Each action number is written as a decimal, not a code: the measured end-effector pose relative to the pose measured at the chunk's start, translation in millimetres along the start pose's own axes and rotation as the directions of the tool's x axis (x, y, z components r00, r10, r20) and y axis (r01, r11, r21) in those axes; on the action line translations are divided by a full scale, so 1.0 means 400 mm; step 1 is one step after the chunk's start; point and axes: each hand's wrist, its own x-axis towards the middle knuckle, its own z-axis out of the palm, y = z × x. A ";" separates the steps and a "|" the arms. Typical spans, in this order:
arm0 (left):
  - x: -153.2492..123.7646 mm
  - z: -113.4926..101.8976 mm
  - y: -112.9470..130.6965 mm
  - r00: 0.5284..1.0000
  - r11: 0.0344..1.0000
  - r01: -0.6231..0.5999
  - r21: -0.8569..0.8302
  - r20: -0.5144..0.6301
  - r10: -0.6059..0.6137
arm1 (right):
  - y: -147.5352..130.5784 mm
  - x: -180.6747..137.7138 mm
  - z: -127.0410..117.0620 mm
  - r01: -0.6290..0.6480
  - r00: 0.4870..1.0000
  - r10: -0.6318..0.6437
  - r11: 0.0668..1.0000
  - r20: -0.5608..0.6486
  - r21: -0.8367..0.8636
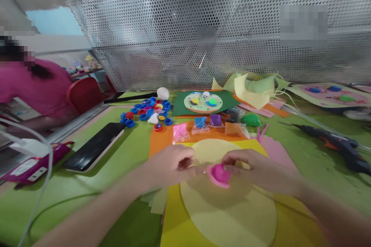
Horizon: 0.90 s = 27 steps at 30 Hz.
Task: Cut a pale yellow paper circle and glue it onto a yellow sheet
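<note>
Between my two hands is a small piece of pink modelling clay (220, 175), magenta and rounded in the middle with a paler pink rim. It is tilted above a pale yellow paper oval (228, 212). My left hand (171, 166) has its fingers curled, and its thumb presses the clay's left edge. On the other side, my right hand (255, 168) pinches the clay between thumb and fingers. Under the oval lies a bright yellow sheet (174, 227). Whether a bottle cap sits inside the clay, I cannot tell.
Small bags of coloured clay, such as a blue one (200, 123), lie behind my hands. Bottle caps (150, 110) are piled left of a decorated round (203, 102). A phone (95, 146) lies left, a glue gun (333, 139) right. A person (37, 88) sits at far left.
</note>
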 end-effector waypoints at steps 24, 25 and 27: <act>-0.018 0.023 0.032 0.755 0.758 -0.410 0.508 -0.278 0.595 | -0.025 -0.048 0.003 0.631 0.605 -0.785 0.573 -0.130 -0.524; -0.021 0.021 0.034 0.719 0.730 -0.404 0.552 -0.301 0.626 | -0.029 -0.056 0.002 0.618 0.549 -0.831 0.477 -0.092 -0.625; -0.026 0.016 0.040 0.679 0.671 -0.395 0.628 -0.292 0.673 | -0.034 -0.074 0.006 0.582 0.476 -0.878 0.346 -0.037 -0.736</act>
